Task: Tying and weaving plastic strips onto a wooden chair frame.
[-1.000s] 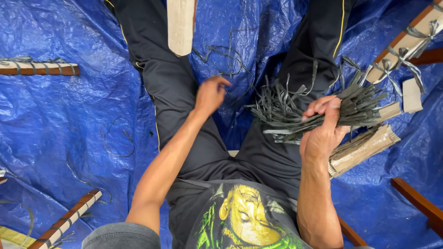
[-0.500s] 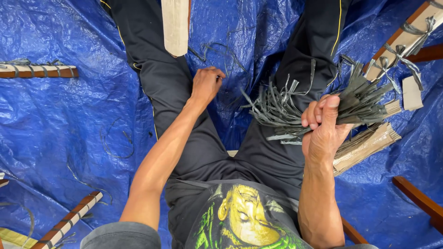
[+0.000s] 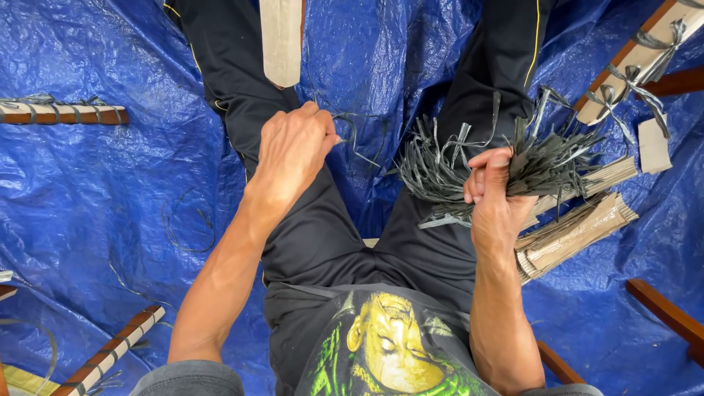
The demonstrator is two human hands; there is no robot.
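Near the middle of the frame, slightly left, the left hand [image 3: 293, 150] is closed with its fingertips pinched on a thin dark grey strip [image 3: 352, 136] that curls away to the right over the crinkled blue plastic tarpaulin [image 3: 110, 205]. Right of centre, the right hand [image 3: 493, 198] is clenched in a fist around a bundle of dark grey flat strips [image 3: 469, 165]; the strip ends fan out to the left and upward from the fist, over the right leg of the black trousers with a yellow side stripe [image 3: 323, 242]. Just right of that fist, and partly behind the fanned strips, lies a stack of pale flat wooden slats [image 3: 579, 231], resting on the tarpaulin. At the top centre a pale flat wooden board [image 3: 281, 40] lies between the two legs, its rounded end just above the left hand. In the upper right corner a wooden bar bound with grey strip knots [image 3: 638, 51] runs diagonally. At the left edge lies a brown and pale wooden bar with grey ties [image 3: 62, 114], and in the lower left corner a brown bar wrapped in pale bands [image 3: 110, 359]
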